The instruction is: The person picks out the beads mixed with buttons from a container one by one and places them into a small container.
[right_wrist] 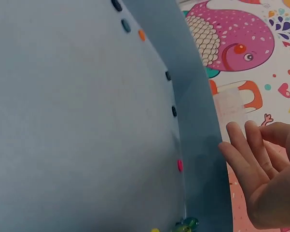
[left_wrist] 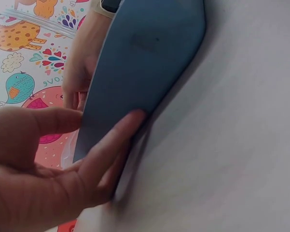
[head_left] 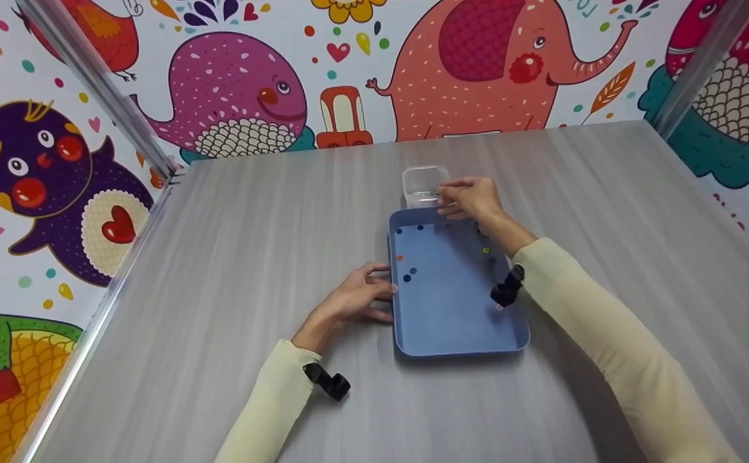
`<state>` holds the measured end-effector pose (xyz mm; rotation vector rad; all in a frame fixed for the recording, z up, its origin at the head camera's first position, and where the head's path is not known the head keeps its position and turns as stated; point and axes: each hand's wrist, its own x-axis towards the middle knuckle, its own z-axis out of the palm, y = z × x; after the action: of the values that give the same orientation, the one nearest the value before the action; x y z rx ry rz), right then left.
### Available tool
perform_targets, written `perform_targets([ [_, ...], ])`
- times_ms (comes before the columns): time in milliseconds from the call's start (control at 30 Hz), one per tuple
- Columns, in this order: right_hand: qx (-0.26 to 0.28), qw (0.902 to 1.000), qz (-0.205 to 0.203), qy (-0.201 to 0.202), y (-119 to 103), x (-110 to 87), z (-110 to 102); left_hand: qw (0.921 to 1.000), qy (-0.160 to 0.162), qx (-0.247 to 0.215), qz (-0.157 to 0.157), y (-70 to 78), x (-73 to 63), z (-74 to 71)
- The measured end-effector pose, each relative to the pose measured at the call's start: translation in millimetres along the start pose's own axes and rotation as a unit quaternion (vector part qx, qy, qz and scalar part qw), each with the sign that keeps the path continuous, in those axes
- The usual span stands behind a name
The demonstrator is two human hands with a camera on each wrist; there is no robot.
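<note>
A shallow blue tray (head_left: 458, 321) lies on the table with small, round, button-like pieces inside. My left hand (head_left: 358, 296) rests against its left side. In the left wrist view one fingertip meets the rim and other fingers touch the outer wall (left_wrist: 130, 72). Beyond the far end of the tray stands a clear plastic container (head_left: 424, 175). At its right edge my right hand (head_left: 475, 200) pinches what looks like a tiny greenish button, mostly hidden by the fingertips. The right wrist view shows the right hand (right_wrist: 265, 174) beyond the tray wall, its pinched piece out of sight.
Dark buttons (head_left: 407, 278), an orange button (right_wrist: 142, 35) and a pink button (right_wrist: 180, 165) lie along the tray's edges. Several greenish pieces (right_wrist: 187, 224) sit near the far wall. Behind the grey table (head_left: 271, 257) rises a cartoon-printed wall (head_left: 348, 71).
</note>
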<state>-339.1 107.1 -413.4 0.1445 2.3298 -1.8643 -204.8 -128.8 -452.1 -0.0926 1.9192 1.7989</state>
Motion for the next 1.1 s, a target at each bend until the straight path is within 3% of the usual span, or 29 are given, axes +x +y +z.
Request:
perform_targets([
  [100,0.014,0.9999,-0.003,-0.002,-1.4,-6.0,0.4,1.0000,-0.002,-0.001,-0.003,0.8,0.8,-1.5],
  [333,-0.015,0.9992,-0.031,-0.018,-0.6,-30.3,-4.5,1.0000,-0.002,0.001,-0.002,0.1,0.7,-1.7],
  [533,-0.036,0.9966,-0.068,-0.029,-0.9,-50.6,-19.4,1.0000,-0.006,0.006,-0.003,0.9,-0.5,-0.6],
  [733,-0.075,0.9936,-0.080,-0.027,0.3,-69.7,-34.9,0.9999,-0.003,0.010,-0.002,1.2,-2.0,-0.7],
  [1100,-0.096,0.9894,-0.108,-0.016,14.8,-89.0,-59.5,0.9999,-0.005,0.014,-0.002,0.3,-0.2,-1.3],
])
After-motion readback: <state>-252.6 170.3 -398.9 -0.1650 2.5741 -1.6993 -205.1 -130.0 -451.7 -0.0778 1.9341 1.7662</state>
